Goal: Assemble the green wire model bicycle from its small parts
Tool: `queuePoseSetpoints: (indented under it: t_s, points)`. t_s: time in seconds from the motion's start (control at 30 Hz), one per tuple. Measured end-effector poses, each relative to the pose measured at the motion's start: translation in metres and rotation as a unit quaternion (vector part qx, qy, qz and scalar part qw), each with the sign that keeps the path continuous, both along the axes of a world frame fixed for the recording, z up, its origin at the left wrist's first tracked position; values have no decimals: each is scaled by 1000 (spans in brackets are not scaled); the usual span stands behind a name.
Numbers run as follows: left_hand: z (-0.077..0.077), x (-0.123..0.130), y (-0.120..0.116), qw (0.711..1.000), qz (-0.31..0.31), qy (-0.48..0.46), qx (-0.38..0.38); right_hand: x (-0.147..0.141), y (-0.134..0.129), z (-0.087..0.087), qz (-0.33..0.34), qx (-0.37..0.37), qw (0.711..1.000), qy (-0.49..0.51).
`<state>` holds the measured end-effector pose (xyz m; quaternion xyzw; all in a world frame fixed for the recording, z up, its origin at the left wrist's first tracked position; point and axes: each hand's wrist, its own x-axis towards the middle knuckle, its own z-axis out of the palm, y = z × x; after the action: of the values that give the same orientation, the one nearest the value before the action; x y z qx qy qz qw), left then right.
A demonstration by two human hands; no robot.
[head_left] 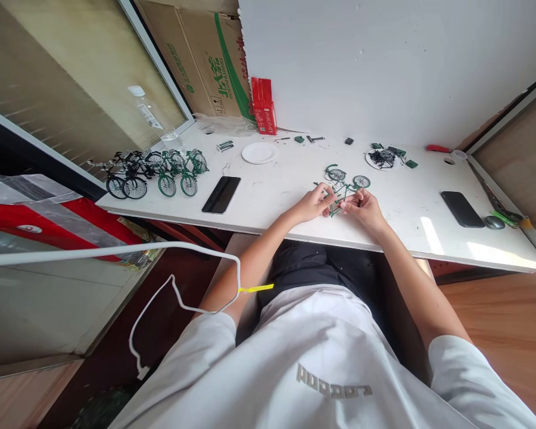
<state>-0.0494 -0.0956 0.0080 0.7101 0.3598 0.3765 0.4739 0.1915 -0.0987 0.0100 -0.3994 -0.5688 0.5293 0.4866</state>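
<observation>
A green model bicycle, partly put together, is at the table's front edge, its wheels beyond my fingers. My left hand is closed in a pinch on the left side of its green frame. Thumb and fingers of my right hand pinch the same bicycle from the right. Thin green parts show between and below the fingertips, but the exact grip points are too small to make out. Several finished model bicycles, green ones and black ones, stand upright in a row at the left end.
Behind the bicycle lie a white plate and another plate holding black parts. Phones lie on the left and right. A plastic bottle, red box and carton stand behind. A white cable crosses my left arm.
</observation>
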Motion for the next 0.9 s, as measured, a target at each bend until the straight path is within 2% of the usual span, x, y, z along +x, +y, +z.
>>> queuePoseSetpoints:
  t_s: [0.13, 0.23, 0.27, 0.33, 0.43, 0.57, 0.67, 0.77, 0.9]
  points:
    - [17, -29, 10, 997, 49, -2, 54, 0, 2, -4, -27, -7, 1000, 2]
    - [32, -64, 17, 987, 142, 43, 65, 0, 2, -6, -27, -21, 999, -7]
    - [37, -78, 18, 975, 193, 81, 78, 0, 1, -6, -26, -25, 999, -10]
    - [46, -108, 19, 931, 287, 196, 109, 0, 1, -7, -20, -30, 999, -13]
    - [54, -154, 16, 875, 345, 335, 56, -1, 0, -7, -5, -30, 999, -17]
    - [48, -199, 17, 825, 361, 433, -38, -3, -2, -9, 7, -18, 999, -30]
    - [36, -214, 25, 799, 360, 472, -93, -4, -3, -10, 18, -15, 999, -42]
    - [24, -218, 32, 799, 350, 479, -94, -5, -3, -10, 21, -14, 999, -36]
    - [17, -222, 34, 804, 373, 457, -71, -5, -2, -11, 19, -14, 999, -29]
